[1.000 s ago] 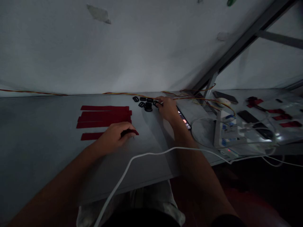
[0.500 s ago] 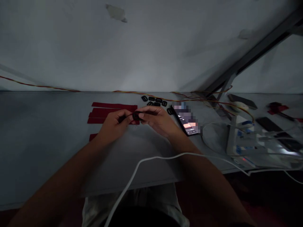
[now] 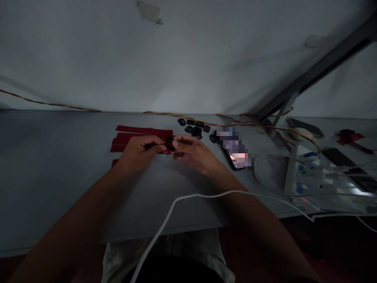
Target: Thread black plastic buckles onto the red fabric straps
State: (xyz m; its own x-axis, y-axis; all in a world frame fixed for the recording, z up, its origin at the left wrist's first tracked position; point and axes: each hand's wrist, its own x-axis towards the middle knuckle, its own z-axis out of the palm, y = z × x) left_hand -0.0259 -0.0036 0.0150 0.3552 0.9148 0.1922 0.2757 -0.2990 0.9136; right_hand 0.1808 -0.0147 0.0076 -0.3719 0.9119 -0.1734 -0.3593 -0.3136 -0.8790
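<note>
Between my two hands is a small black strap buckle [image 3: 170, 144], held over the table. My right hand [image 3: 193, 151] pinches it from the right between thumb and fingers. My left hand [image 3: 143, 151] is closed on the end of a dark red strap at the buckle's left side. How far the strap passes through the buckle is too dark and small to tell. Several dark red strips [image 3: 129, 137] lie flat behind and left of my left hand, partly covered by it. Several more black buckles [image 3: 199, 124] lie in a loose group beyond my right hand.
A phone [image 3: 234, 151] with a lit screen lies right of my right hand. A white cable [image 3: 203, 195] crosses in front of my forearms. Further right are a power strip [image 3: 300, 173] with plugs and another dark phone [image 3: 347, 165]. Twisted wires [image 3: 165, 114] run along the wall.
The buckle has turned in my right fingers and now stands more upright. My right hand's lower fingers have curled below it. The whole view has shifted slightly.
</note>
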